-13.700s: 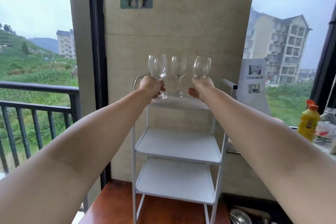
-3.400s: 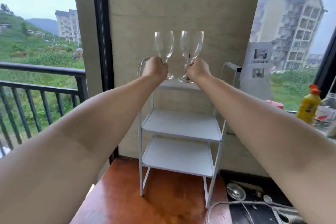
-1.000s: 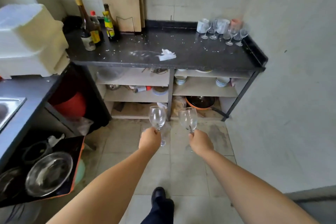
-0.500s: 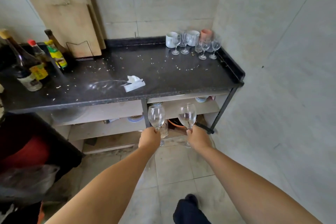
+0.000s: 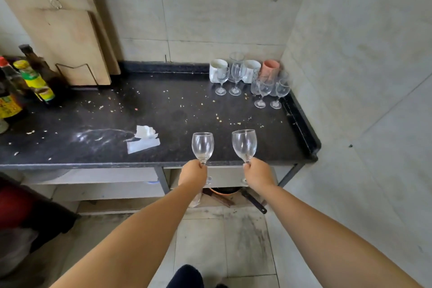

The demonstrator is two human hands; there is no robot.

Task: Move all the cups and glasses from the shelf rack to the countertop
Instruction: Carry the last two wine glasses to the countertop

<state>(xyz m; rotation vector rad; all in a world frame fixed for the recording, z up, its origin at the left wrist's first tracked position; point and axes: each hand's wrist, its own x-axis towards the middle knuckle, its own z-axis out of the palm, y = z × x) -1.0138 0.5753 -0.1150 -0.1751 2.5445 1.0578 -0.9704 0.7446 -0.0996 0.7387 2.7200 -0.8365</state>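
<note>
Left hand [image 5: 193, 172] fist-wrapped round the stem of a clear wine glass [image 5: 202, 147], bowl upright, poking up above the knuckles. Right hand [image 5: 259, 173] same grip on a second wine glass [image 5: 244, 145], this one tilted slightly left. Both glasses empty, held side by side, apart from each other, over the front edge of the black countertop [image 5: 163, 110]; neither foot touching it.

Back right corner of the counter: cluster of glassware. Two white mugs [image 5: 217, 70], one pink cup [image 5: 270, 70], a tall glass [image 5: 236, 57] behind them, plus four small stemmed glasses [image 5: 236, 82] standing upright in front. A few more clear glasses in among them, count unclear.

Counter surface speckled with crumbs and a pale smear; crumpled white paper scrap [image 5: 143, 139] left of the left-hand glass. Sauce bottles [image 5: 35, 79] at the far left, two wooden cutting boards [image 5: 63, 30] leaning on the tiled wall behind a wire stand.

Under the counter: open shelves, a pan [image 5: 230, 192] with a dark handle sticking out right. Tiled floor below, dark shoe tip [image 5: 185, 276] at the bottom edge.
</note>
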